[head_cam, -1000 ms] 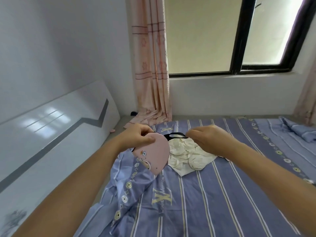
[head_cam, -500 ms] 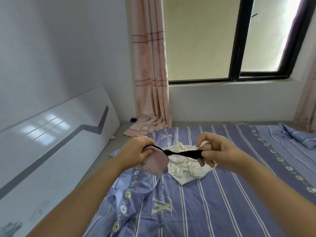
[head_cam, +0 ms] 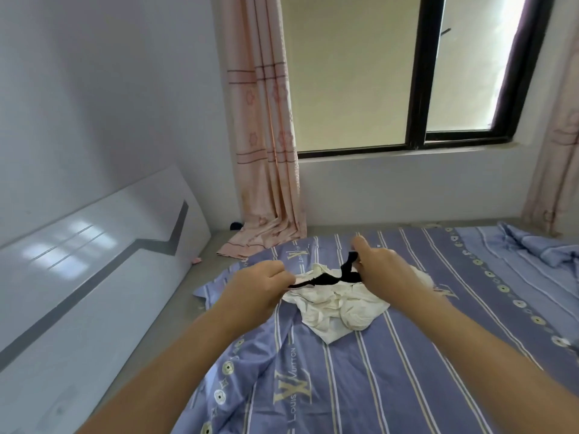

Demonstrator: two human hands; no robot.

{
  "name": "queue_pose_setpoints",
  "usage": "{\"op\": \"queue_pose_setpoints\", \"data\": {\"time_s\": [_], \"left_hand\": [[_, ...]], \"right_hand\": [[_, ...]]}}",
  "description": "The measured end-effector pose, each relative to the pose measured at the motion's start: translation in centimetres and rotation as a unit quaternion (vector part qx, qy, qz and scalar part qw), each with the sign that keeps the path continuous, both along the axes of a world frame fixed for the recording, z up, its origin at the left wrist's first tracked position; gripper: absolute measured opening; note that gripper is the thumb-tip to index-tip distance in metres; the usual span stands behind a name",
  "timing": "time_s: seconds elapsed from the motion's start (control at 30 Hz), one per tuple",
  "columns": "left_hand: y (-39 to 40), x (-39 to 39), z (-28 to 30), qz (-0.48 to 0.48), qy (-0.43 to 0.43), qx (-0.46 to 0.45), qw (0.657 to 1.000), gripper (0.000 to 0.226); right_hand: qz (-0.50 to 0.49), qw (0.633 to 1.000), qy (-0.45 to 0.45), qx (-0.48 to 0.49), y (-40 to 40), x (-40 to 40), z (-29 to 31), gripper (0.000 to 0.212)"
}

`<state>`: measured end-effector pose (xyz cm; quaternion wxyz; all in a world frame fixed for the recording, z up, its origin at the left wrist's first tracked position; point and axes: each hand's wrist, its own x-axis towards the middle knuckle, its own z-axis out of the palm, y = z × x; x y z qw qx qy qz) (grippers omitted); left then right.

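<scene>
A black strap (head_cam: pixel 326 279) is stretched between my two hands above the bed. My left hand (head_cam: pixel 260 288) pinches its left end, where a sliver of pink fabric shows under my fingers; the rest of the pink piece is hidden by that hand. My right hand (head_cam: pixel 380 269) grips the strap's right end, which loops up past my thumb. Just below the strap lies a crumpled white garment (head_cam: pixel 338 308) on the blue striped bedsheet (head_cam: pixel 391 371).
A white and grey headboard panel (head_cam: pixel 94 261) runs along the left wall. A pink curtain (head_cam: pixel 266 151) hangs to the floor beside the black-framed window (head_cam: pixel 416 89). Bunched blue bedding (head_cam: pixel 539 245) lies at the far right.
The pink piece that hung from my left hand is now almost all tucked behind it. Both hands have drawn the black strap out longer, and the right end now loops upward.
</scene>
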<state>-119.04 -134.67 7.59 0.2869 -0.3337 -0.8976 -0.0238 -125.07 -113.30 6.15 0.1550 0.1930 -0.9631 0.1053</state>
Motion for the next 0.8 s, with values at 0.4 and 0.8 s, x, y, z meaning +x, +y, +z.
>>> {"op": "queue_pose_setpoints", "data": {"time_s": [0.4, 0.8], "left_hand": [[0.8, -1.4, -3.9, 0.024, -0.199, 0.337, 0.920, 0.038], [2.3, -1.6, -6.0, 0.016, -0.241, 0.643, 0.727, 0.038]], "right_hand": [[0.119, 0.931, -0.192, -0.285, -0.1, 0.9, -1.5, 0.034], [0.087, 0.724, -0.357, -0.583, -2.7, 2.6, -5.5, 0.032]]}}
